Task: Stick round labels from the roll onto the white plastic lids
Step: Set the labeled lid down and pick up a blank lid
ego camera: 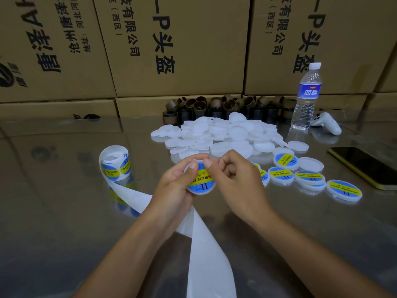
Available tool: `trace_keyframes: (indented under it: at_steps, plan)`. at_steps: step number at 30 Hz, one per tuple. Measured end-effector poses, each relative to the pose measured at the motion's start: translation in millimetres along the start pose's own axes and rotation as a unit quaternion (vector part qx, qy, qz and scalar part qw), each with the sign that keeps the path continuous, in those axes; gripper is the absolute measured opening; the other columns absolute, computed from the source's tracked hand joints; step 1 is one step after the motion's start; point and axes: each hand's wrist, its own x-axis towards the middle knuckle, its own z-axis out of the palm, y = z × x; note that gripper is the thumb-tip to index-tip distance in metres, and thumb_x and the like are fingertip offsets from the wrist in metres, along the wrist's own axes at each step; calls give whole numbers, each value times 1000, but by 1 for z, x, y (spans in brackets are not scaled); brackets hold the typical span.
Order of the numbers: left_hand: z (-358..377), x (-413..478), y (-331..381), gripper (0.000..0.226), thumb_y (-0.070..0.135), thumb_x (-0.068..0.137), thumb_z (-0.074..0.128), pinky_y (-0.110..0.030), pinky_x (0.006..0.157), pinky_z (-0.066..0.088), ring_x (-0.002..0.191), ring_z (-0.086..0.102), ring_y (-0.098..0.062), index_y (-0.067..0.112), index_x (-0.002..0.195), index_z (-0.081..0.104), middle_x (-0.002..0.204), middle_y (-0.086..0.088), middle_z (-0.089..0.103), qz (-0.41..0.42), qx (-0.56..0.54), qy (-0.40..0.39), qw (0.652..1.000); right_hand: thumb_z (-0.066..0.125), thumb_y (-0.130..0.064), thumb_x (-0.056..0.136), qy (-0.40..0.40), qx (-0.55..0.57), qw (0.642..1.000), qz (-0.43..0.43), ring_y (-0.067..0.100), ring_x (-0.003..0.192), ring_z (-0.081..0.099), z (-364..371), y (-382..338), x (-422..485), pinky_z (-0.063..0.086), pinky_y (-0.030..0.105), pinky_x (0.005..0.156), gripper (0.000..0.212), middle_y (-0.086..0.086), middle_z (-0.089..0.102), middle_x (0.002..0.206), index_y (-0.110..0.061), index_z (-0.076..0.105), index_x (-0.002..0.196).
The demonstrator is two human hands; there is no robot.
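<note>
**Okay, halfway through sticking another one**

Gripping the white lid (199, 192) in the left hand (174, 190), fingers curled round its rim and thumb on top, lifted off the table (64, 190) at centre view, probably for steadying and tilting it toward the eyes. Pinching the top edge of the round label (202, 179) with the right hand (238, 179), thumb and forefinger together, other fingers tucked in. Guessing at pressing it flat or nudging it centred, can't tell which.

Keeping the roll (116, 164) upright off to the left, trailing its spent backing strip (206, 244) under the left wrist toward the near edge. Parking finished lids (309, 177) label-up on the right, just beside the blank pile (225, 132), likely for quick reach. Leaving the water bottle (306, 97) and phone (363, 166) farther right.
</note>
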Motion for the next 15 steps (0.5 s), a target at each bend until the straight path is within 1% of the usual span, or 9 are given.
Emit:
trace_keyframes:
  at_steps: [2,4,5,7,9,10,12,15]
  plan:
    - [0,0,1,30,21,84,49,-22,75,56,100,69,-15,7,107,62,109,-3,73,4,-19,0,1000,66,-39,84,-49,79,995,38,5,44,47,-1,-1,2,38,17,48,27,-8,54,49,-16,57,71]
    - [0,1,1,30,21,84,49,-24,74,56,102,68,-15,8,108,62,113,-3,71,4,-19,0,1000,65,-30,87,-93,115,988,53,7,44,54,-2,-2,3,42,17,50,23,2,63,57,-8,65,79]
    - [-1,1,1,31,22,85,49,-25,74,56,102,68,-16,9,109,63,114,-3,71,3,-14,0,1000,65,-28,87,-100,126,985,56,7,44,54,-2,-2,3,44,17,50,24,7,66,62,-5,66,81]
    - [-2,1,-1,33,24,85,50,-26,76,56,103,68,-17,9,111,62,113,-5,71,2,3,6,1000,64,-26,87,-95,141,984,59,7,44,54,-2,-4,3,44,18,51,25,12,67,64,-2,66,81]
    - [-3,1,-4,37,28,83,55,-29,82,56,99,68,-21,5,111,64,108,-13,71,2,41,22,999,64,-26,87,-68,159,983,62,5,43,53,-2,-4,3,42,14,49,23,2,65,57,-7,64,74]
    - [-4,0,-5,38,30,81,57,-31,85,55,96,68,-23,3,108,65,104,-15,72,3,63,34,997,64,-26,88,-50,167,983,64,4,42,52,-2,-4,4,41,13,48,23,-3,64,54,-9,63,72]
    - [-6,0,-7,38,34,77,61,-33,89,53,92,69,-22,3,99,67,96,-14,73,7,98,52,994,63,-25,89,-25,184,981,64,3,43,53,-3,-4,5,42,12,47,22,-4,65,56,-9,63,72]
    - [-7,0,-8,34,39,71,64,-32,86,52,87,69,-19,9,86,67,89,-9,74,16,121,56,991,61,-25,89,-15,188,981,54,7,44,53,-2,-4,3,44,15,49,20,1,67,61,-8,65,79]
